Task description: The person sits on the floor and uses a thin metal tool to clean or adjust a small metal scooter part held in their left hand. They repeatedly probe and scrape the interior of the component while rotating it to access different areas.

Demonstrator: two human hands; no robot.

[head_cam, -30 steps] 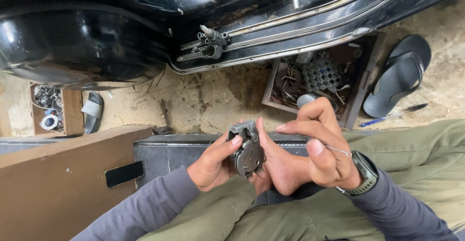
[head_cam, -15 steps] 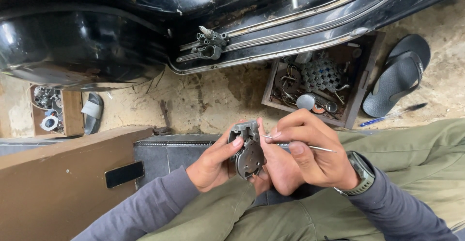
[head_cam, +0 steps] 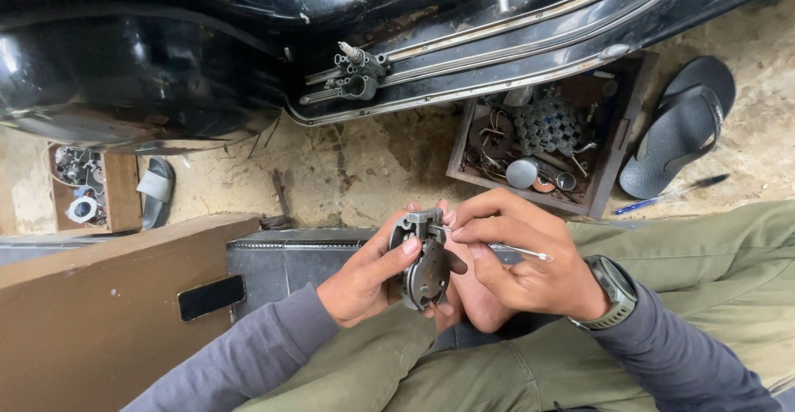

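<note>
The right hand (head_cam: pixel 530 271) has lowered its thin metal pin (head_cam: pixel 505 248) into the grey mechanism (head_cam: pixel 424 259) gripped by the left hand (head_cam: pixel 364 279); fitting looks unfinished.

Metal mechanism (head_cam: pixel 426 259) partly hidden by left hand (head_cam: pixel 364 279); tray parts (head_cam: pixel 542 130) too small to ID.
</note>
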